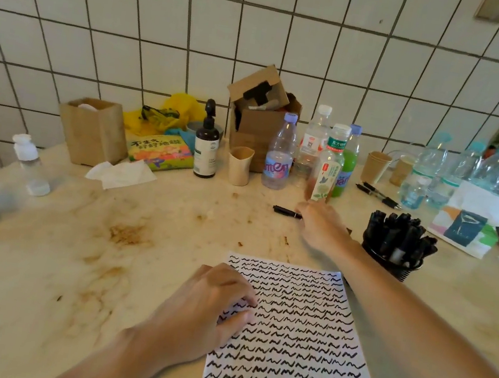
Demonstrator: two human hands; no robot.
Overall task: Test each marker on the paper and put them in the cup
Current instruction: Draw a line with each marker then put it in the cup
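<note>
Reaching to frame centre-right, my right hand point(321, 227) closed fingers on a black marker point(286, 211) lying on the worktop point(71, 260). Left hand point(208, 311) pressed the paper point(298, 356), fingers curled. Cup point(397, 245) stood right, full. Next, by my reckoning: lift, uncap, scribble.

Cup point(392, 260) of markers point(400, 232) stands right behind the paper point(300, 340).

The left hand point(212, 308) lies near, palm down, fingers loosely curled. The right hand point(321, 224) reaches far, arm outstretched.
</note>
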